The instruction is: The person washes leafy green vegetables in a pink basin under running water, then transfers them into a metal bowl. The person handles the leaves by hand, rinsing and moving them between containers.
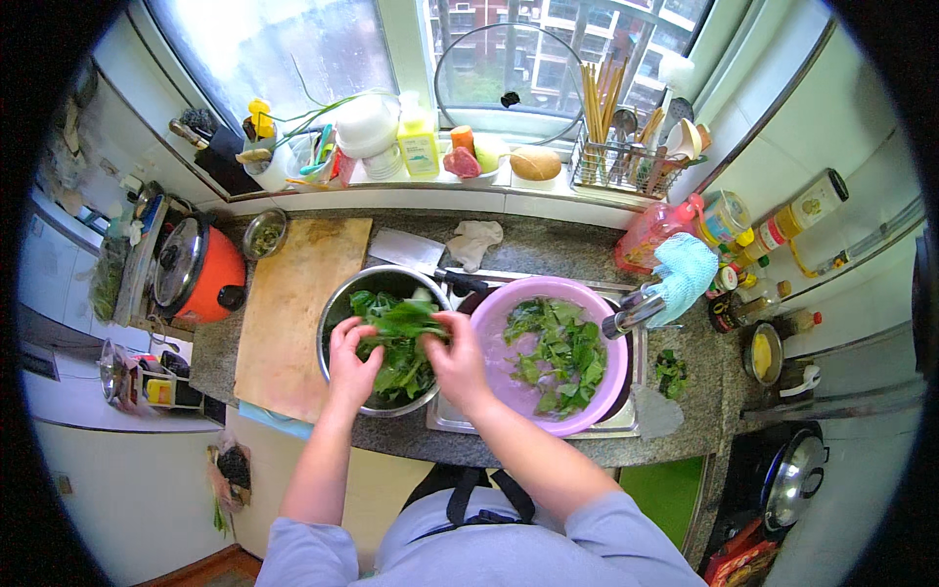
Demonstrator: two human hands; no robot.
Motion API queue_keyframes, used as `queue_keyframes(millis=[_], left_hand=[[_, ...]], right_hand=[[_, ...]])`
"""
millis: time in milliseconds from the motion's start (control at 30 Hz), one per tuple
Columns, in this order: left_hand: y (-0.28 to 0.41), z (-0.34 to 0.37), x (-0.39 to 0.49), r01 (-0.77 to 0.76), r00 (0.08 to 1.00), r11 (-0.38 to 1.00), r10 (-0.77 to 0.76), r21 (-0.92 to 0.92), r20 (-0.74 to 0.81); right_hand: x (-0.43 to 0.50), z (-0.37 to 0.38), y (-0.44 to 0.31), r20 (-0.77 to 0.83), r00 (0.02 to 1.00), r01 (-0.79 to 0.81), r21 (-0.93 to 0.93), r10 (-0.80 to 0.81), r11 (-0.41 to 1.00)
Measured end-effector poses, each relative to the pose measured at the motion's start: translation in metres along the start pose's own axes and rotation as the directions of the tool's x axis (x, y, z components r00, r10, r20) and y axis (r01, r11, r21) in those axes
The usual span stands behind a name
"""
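Over a stainless steel pot [325, 345] of leafy greens, my left hand [351, 361] and my right hand [461, 361] hold a blurred bunch of green leaves [403, 321] between them. My right thumb presses on the bunch's right end. The left fingertips are at its other end, thumb apart from the fingers. More loose greens [400, 378] fill the pot below. Just right of it, a purple plastic basin [493, 396] sits on the sink, with cut leaves [561, 359] floating in water.
A wooden cutting board [293, 315] lies left of the pot. A cleaver [407, 248] rests behind it, its black handle towards the basin. The faucet [632, 317], draped with a blue mesh cloth [686, 275], reaches over the basin's right rim. Leaf scraps [670, 374] lie on the granite counter [704, 411].
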State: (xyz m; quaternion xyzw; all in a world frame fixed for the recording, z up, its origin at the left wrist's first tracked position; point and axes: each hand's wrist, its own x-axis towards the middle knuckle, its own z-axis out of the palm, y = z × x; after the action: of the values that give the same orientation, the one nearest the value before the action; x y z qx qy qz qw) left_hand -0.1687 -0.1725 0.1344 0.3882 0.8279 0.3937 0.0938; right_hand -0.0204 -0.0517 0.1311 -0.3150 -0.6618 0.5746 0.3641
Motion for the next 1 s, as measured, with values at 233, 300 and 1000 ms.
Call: queue_keyframes(millis=[233,300,1000], left_hand=[[0.023,0.014,-0.006,-0.303,0.952,0.94,0.291,0.159,0.096],[0.028,0.031,-0.006,-0.422,0.89,0.845,0.317,0.328,0.327],[0.109,0.05,-0.004,-0.271,0.948,0.954,0.287,-0.128,0.137]], right_hand=[[0.012,0.004,0.032,0.141,0.976,0.207,-0.39,-0.164,0.897],[0.011,-0.017,0.044,0.065,0.983,0.184,-0.422,-0.172,0.888],[0.012,-0.182,0.187,0.252,0.92,0.225,-0.967,0.3,0.121]])
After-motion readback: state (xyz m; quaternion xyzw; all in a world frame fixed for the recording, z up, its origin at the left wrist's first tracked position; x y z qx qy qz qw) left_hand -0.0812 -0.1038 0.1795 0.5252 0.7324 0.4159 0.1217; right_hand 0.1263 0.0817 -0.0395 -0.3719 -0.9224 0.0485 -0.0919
